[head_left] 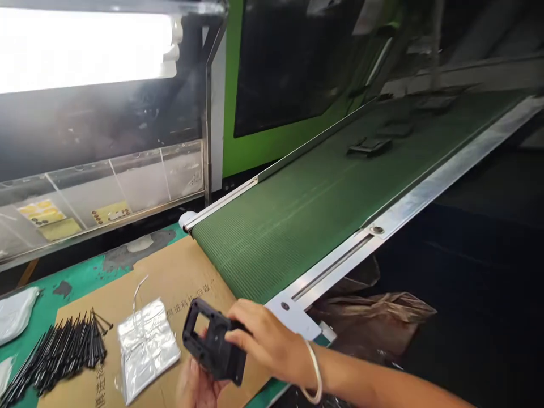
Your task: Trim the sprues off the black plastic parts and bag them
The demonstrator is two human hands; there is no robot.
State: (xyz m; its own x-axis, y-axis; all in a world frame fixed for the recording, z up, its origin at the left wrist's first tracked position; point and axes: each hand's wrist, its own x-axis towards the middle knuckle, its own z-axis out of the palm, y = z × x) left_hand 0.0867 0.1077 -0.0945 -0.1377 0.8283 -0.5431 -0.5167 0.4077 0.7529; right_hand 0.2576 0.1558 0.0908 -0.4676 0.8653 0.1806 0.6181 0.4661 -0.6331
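Note:
Both my hands hold a black plastic part [211,341] with a rectangular opening, just above the cardboard sheet [178,277] at the near end of the conveyor. My right hand [266,340] grips its right side from above, fingers curled over the edge. My left hand [196,387] supports it from below, only partly in view at the bottom edge. A thin bangle sits on my right wrist.
A green conveyor belt [323,198] runs up to the right carrying more black parts [369,147]. A bundle of black pins [57,351] and a small silvery bag [147,347] lie on the cardboard. Clear plastic bins [102,187] stand behind, brown bags [374,317] below.

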